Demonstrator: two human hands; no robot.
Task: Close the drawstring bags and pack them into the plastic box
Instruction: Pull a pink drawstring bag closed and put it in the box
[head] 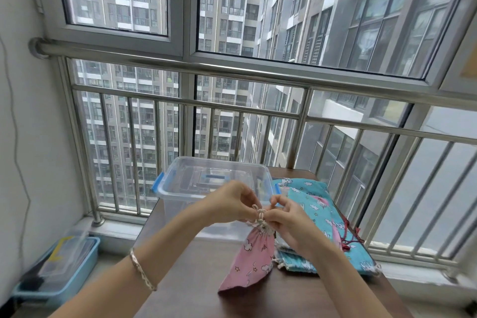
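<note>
A pink drawstring bag (249,261) with white clouds and stars hangs above the dark table, its neck gathered tight. My left hand (229,204) and my right hand (286,217) both pinch the white cord (259,214) at the bag's neck, where it forms small loops. Behind my hands stands the clear plastic box (180,183) with blue latches, open on top; it looks empty. To the right lies a pile of turquoise drawstring bags (320,204) with cloud prints.
The dark wooden table (191,284) stands against a steel railing (232,70) and window. A light blue tray (77,273) holding a clear lid sits on the floor at the left. A red cord (347,237) lies on the turquoise bags.
</note>
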